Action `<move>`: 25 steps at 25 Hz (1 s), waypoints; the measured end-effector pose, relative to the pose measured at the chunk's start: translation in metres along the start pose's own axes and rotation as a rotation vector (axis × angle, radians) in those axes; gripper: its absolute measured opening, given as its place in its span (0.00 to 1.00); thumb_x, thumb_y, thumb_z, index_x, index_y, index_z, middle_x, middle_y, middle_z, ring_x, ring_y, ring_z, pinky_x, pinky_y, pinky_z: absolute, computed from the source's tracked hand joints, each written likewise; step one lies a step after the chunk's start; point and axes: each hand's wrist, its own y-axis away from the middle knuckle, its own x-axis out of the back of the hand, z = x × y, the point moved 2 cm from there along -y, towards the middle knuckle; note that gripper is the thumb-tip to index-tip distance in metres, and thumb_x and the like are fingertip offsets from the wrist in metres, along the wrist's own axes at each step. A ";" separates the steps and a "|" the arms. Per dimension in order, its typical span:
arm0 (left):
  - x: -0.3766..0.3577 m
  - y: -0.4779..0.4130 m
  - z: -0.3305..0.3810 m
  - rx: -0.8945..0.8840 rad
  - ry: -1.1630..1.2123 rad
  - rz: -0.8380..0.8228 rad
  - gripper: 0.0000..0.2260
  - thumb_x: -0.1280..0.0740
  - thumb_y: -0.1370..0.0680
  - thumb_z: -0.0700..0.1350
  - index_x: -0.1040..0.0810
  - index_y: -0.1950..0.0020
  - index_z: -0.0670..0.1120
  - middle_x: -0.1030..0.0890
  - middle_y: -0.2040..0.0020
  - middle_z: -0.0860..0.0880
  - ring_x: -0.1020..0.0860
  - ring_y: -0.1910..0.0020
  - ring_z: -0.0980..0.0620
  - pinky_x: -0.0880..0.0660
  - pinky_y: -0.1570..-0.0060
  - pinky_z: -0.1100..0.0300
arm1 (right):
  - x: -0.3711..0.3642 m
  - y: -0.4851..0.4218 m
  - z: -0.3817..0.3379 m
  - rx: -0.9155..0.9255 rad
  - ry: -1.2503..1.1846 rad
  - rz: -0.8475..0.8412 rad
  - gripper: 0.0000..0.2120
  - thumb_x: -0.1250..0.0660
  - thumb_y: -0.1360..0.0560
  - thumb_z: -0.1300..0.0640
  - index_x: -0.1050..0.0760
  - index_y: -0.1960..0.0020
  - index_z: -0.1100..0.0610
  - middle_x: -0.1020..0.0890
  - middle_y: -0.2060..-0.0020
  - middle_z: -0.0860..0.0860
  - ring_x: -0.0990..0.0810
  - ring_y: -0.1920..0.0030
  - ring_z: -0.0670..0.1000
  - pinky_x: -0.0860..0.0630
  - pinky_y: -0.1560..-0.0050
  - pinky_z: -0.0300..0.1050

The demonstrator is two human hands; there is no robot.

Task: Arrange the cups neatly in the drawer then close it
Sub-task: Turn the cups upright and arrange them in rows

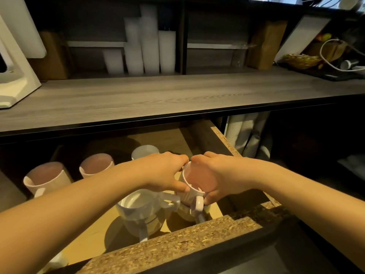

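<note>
The drawer stands pulled out under the counter, its chipboard front edge nearest me. Both hands grip one pink-lined white mug over the drawer's right side: my left hand holds its left rim, my right hand wraps its right side. Its handle points toward me. Below it sits another cup, mostly hidden. A white mug stands beside it to the left. Two pink-lined mugs stand at the left, and a pale mug at the back.
The grey wooden counter overhangs the drawer's back. Stacks of white cups stand on the shelf behind it, with a white appliance at the left. Sleeves of paper cups lean in the compartment right of the drawer.
</note>
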 end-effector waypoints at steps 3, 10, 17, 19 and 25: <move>0.003 -0.001 0.000 -0.021 0.001 0.042 0.22 0.31 0.27 0.56 0.29 0.36 0.49 0.21 0.43 0.51 0.23 0.46 0.52 0.24 0.46 0.55 | 0.002 -0.004 0.002 0.015 0.013 0.040 0.43 0.25 0.35 0.45 0.44 0.27 0.49 0.31 0.34 0.49 0.28 0.37 0.52 0.27 0.45 0.42; 0.031 0.005 -0.014 -0.018 0.117 0.238 0.22 0.30 0.28 0.56 0.27 0.37 0.51 0.21 0.43 0.53 0.22 0.46 0.55 0.22 0.45 0.56 | 0.047 -0.015 0.004 0.056 0.070 0.140 0.43 0.24 0.37 0.43 0.41 0.28 0.48 0.29 0.38 0.48 0.28 0.42 0.49 0.25 0.47 0.41; 0.040 -0.027 -0.046 0.060 0.129 0.170 0.20 0.32 0.25 0.53 0.28 0.35 0.47 0.21 0.41 0.48 0.22 0.45 0.51 0.23 0.44 0.56 | 0.055 -0.082 0.005 0.080 0.283 0.119 0.37 0.26 0.34 0.45 0.35 0.30 0.51 0.25 0.40 0.52 0.25 0.44 0.52 0.24 0.50 0.43; 0.033 -0.039 -0.056 0.100 0.086 0.085 0.22 0.35 0.23 0.53 0.30 0.32 0.46 0.23 0.37 0.47 0.23 0.41 0.49 0.25 0.41 0.56 | 0.041 -0.105 0.007 0.069 0.309 0.072 0.36 0.25 0.34 0.46 0.34 0.30 0.50 0.24 0.40 0.52 0.25 0.45 0.52 0.25 0.52 0.41; -0.001 -0.057 -0.097 0.331 0.054 -0.040 0.35 0.34 0.24 0.53 0.48 0.23 0.48 0.39 0.24 0.46 0.36 0.27 0.45 0.32 0.33 0.54 | 0.028 -0.137 0.023 -0.012 0.219 -0.025 0.40 0.22 0.37 0.51 0.36 0.30 0.50 0.25 0.39 0.52 0.24 0.42 0.54 0.25 0.51 0.42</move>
